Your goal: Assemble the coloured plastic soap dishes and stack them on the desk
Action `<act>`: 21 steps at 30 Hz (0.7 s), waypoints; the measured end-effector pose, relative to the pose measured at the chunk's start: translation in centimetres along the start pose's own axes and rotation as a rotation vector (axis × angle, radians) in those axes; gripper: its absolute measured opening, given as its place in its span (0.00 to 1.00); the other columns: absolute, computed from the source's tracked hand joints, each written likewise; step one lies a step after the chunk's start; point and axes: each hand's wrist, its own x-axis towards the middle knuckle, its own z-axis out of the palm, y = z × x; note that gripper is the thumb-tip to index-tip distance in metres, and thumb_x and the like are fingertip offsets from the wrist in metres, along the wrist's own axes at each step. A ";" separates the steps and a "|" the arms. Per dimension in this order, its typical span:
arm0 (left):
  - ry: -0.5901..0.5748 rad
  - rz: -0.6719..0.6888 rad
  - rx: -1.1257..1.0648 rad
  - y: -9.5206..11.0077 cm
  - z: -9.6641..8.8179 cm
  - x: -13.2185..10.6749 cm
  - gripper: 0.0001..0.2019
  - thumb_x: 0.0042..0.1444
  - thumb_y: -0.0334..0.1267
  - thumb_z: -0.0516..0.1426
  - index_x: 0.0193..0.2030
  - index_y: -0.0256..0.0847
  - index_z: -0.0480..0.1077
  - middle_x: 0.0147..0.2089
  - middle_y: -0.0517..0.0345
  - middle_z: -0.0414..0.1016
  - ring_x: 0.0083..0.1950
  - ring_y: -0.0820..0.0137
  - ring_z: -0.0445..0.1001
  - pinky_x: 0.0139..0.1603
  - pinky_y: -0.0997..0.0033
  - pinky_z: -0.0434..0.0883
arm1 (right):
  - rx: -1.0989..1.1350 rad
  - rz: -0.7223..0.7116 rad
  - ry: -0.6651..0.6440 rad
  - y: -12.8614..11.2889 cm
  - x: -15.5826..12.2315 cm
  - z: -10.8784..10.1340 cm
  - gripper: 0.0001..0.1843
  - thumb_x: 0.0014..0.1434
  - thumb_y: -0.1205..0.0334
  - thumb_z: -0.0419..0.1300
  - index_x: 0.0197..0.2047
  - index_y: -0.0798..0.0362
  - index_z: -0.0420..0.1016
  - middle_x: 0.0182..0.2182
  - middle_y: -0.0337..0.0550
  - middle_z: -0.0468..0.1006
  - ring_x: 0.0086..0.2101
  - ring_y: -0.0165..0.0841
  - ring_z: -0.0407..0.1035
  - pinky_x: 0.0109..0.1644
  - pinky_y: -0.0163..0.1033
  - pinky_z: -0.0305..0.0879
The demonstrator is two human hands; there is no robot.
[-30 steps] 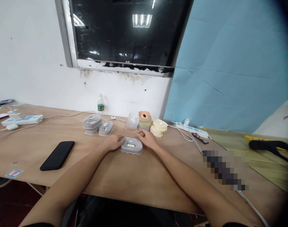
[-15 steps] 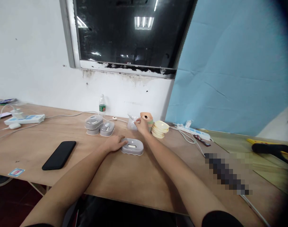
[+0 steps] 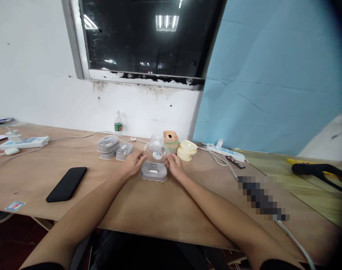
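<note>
Between my two hands a clear plastic cover [image 3: 150, 152] with a round sticker is held up, tilted so its face turns toward me. My left hand [image 3: 135, 163] pinches its left edge, and my right hand [image 3: 175, 165] pinches the right edge. Just below and in front of it, a grey oval box [image 3: 153, 172] with a pale inset on top rests on the table. Behind the cover stand more clear plastic covers [image 3: 156, 138], partly hidden. Grey boxes with clear covers [image 3: 108, 144] sit to the left, two of them stacked, one beside them [image 3: 124, 151].
Pale yellow trays [image 3: 187, 150] are stacked at the right, by orange and green pieces [image 3: 171, 138]. A bottle [image 3: 118, 123] stands against the wall. A black phone [image 3: 66, 184] lies at the left. Power strips [image 3: 27, 143] and cables lie at both sides.
My right hand has brought a clear cover forward from the back. My left hand has left the grey box and now grips the cover's other edge. The view has shifted slightly.
</note>
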 end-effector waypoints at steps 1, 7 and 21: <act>-0.003 -0.012 0.040 0.3 -0.2 0.0 0.22 0.62 0.54 0.45 0.41 0.39 0.72 0.34 0.54 0.74 0.36 0.67 0.70 0.37 0.68 0.65 | -0.051 -0.009 0.002 0.2 0.0 -0.1 0.26 0.59 0.39 0.48 0.24 0.52 0.64 0.15 0.35 0.62 0.19 0.28 0.57 0.25 0.33 0.53; -0.191 -0.047 0.211 0.5 -0.9 -0.1 0.29 0.62 0.57 0.40 0.23 0.39 0.69 0.25 0.54 0.71 0.28 0.69 0.67 0.30 0.69 0.58 | -0.328 -0.047 -0.154 1.3 0.4 -0.9 0.29 0.60 0.42 0.47 0.16 0.53 0.61 0.16 0.37 0.65 0.22 0.29 0.59 0.28 0.34 0.53; -0.475 -0.051 0.053 -2.0 0.2 -0.1 0.32 0.60 0.61 0.38 0.18 0.40 0.62 0.20 0.59 0.66 0.24 0.72 0.63 0.27 0.71 0.57 | -0.513 -0.004 -0.508 0.9 0.1 -2.3 0.32 0.60 0.40 0.44 0.15 0.53 0.61 0.15 0.35 0.61 0.20 0.27 0.55 0.26 0.34 0.49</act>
